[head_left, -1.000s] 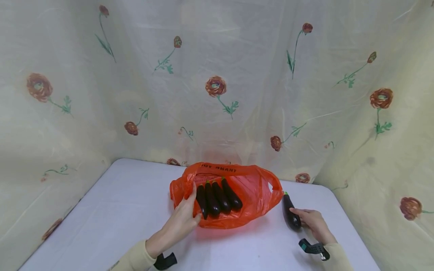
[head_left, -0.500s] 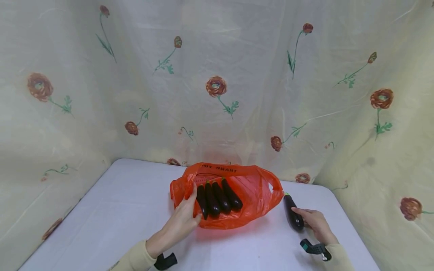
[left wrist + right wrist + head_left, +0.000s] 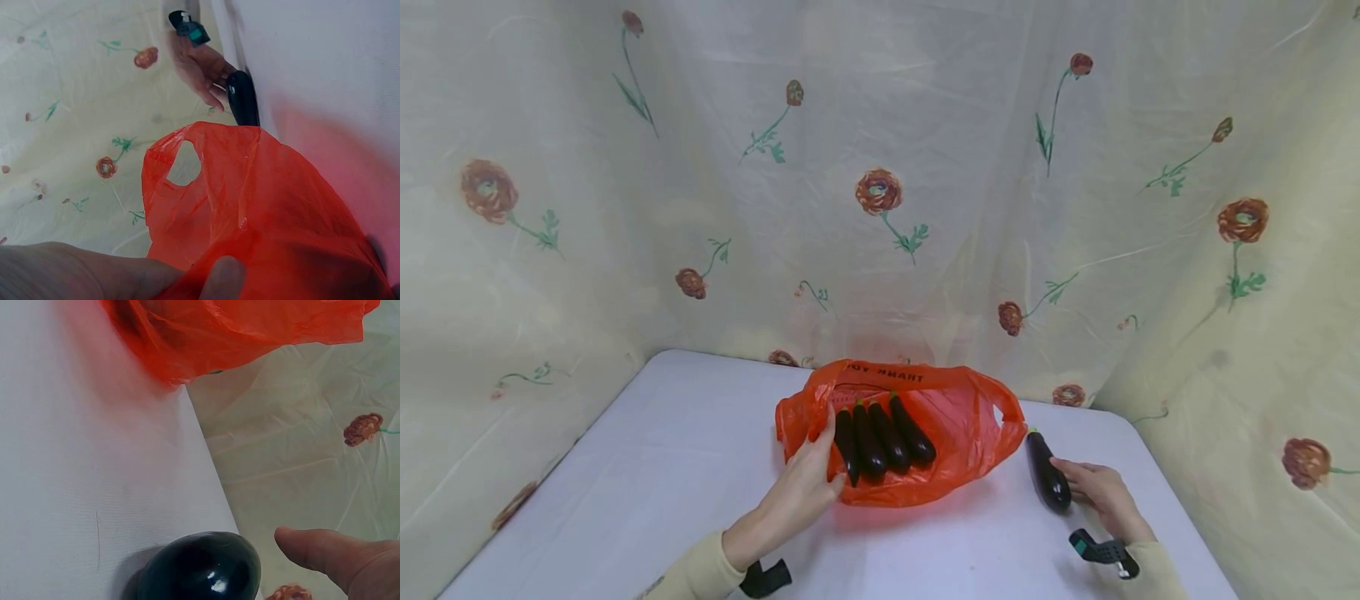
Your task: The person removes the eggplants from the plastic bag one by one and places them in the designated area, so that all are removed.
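Observation:
In the head view, my left hand (image 3: pixel 805 475) holds the left edge of an orange-red plastic bag (image 3: pixel 966 425), the thumb pressed on the plastic in the left wrist view. Inside the bag's mouth, several dark eggplants (image 3: pixel 886 437) lie side by side. Another eggplant (image 3: pixel 1048 473) lies on the table to the right of the bag, its green stem end near the bag's handle. My right hand (image 3: pixel 1103 496) is beside this eggplant, fingers loosely extended. From the right wrist view, the thumb (image 3: pixel 319 550) stands apart from the eggplant's rounded end (image 3: pixel 200 569); fingertip contact is hard to tell.
A white table (image 3: pixel 700 467) carries everything. Behind it and along the sides hangs a pale curtain (image 3: pixel 955 208) with printed flowers. The bag sits near the table's back edge. A black strap device (image 3: pixel 1103 553) is on the right wrist.
The right hand has drawn slightly right, loosening from the single eggplant, which has shifted a little to the right. Left hand and bag stay in place.

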